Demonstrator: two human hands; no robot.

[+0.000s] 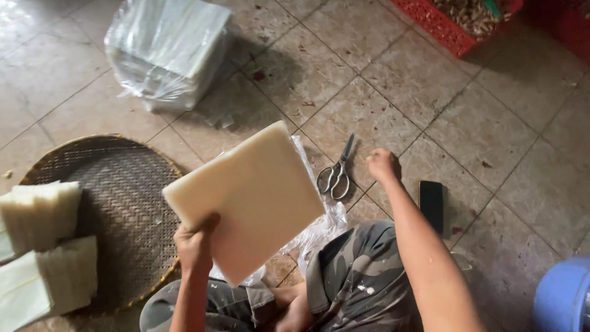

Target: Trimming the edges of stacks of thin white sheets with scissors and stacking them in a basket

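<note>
My left hand [195,241] grips the lower left corner of a thick square stack of pale cream sheets [249,197], held tilted above my lap. My right hand [382,165] is curled into a fist and rests on the tiled floor, just right of a pair of metal scissors [335,174]. It holds nothing. Crumpled clear plastic wrap [319,227] lies on the floor under the stack. To the left sits a round woven bamboo tray [123,203] with two stacks of the same pale sheets [40,212] [52,276] on its left side.
A plastic-wrapped bundle of sheets [166,49] stands at the back left. A dark phone [431,205] lies on the tiles beside my right forearm. A red plastic crate [445,24] is at the top right, and a blue tub [565,295] sits at the lower right corner.
</note>
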